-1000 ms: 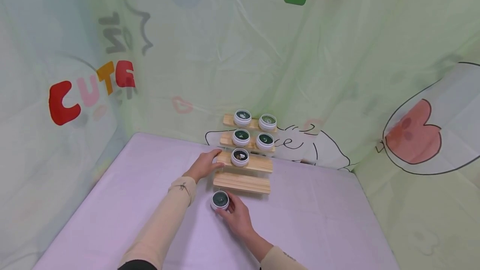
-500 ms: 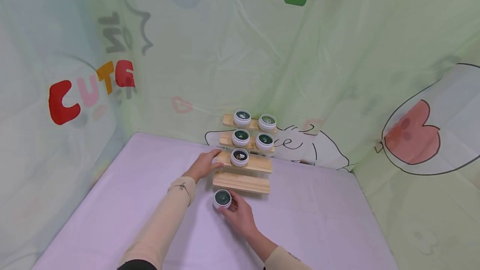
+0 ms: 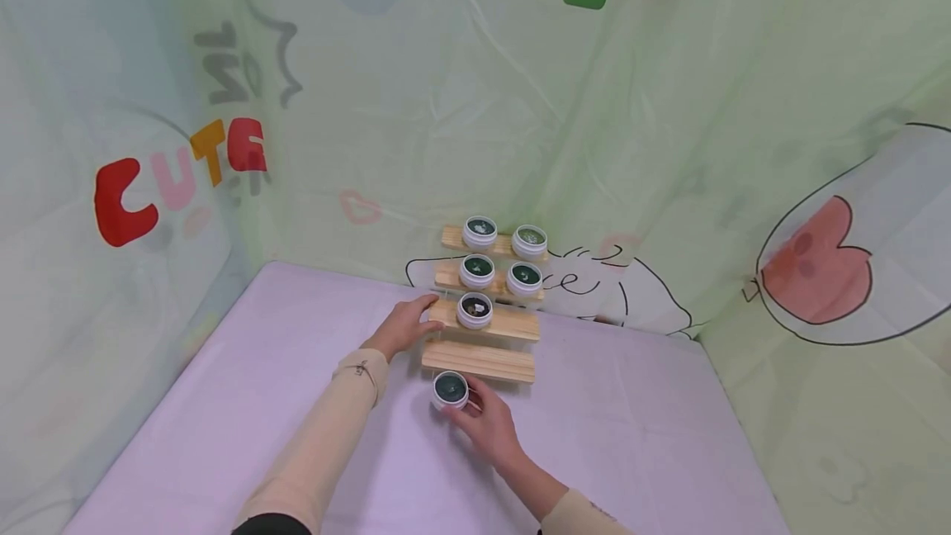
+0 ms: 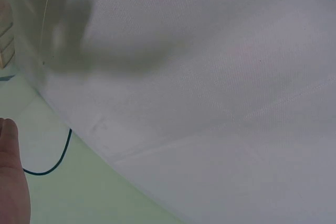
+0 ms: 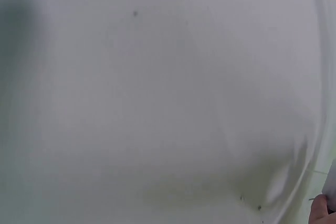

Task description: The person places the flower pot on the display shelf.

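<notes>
In the head view my right hand (image 3: 489, 426) holds a small round white jar (image 3: 450, 390) with dark green contents, pinched between thumb and fingers. The jar is upright, just in front of the lowest step of a stepped wooden rack (image 3: 505, 322). My left hand (image 3: 404, 325) grips the rack's left end at the second step from the front, thumb and fingers at the board's edge. On that same step stands a jar (image 3: 475, 311) with dark contents and a pale patch. The wrist views catch only part of the left hand (image 4: 11, 179) and right fingers (image 5: 319, 211).
Two jars stand on each of the two upper steps, among them a green-topped jar (image 3: 529, 243) at the back right. The lowest step (image 3: 479, 360) shows bare wood. A pale purple cloth covers the table (image 3: 631, 436), with printed curtains (image 3: 357, 130) behind and at the sides.
My right hand has moved the jar a little to the right and slightly away from me, toward the lowest step. The left hand stays on the rack.
</notes>
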The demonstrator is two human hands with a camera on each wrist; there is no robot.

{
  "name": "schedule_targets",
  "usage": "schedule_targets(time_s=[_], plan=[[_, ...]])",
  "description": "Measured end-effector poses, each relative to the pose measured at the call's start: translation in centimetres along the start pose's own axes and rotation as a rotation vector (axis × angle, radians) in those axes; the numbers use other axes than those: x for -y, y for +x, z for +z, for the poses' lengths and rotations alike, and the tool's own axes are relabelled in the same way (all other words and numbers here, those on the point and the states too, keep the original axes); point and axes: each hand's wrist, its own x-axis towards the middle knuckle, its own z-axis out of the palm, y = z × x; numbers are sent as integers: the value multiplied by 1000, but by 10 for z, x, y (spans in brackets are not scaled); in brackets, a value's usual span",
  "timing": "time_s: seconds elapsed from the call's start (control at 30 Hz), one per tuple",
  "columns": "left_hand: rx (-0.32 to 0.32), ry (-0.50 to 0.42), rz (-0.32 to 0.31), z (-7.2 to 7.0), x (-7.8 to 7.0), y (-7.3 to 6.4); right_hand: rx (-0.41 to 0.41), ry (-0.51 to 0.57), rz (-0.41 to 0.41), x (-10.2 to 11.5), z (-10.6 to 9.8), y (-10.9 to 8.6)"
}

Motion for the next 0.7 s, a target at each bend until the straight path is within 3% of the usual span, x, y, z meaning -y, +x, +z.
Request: schedule_targets(time_s=[0.7], plan=[[16,-11,4,-3,-2,-2,-58,-43,24,8,-32,10]])
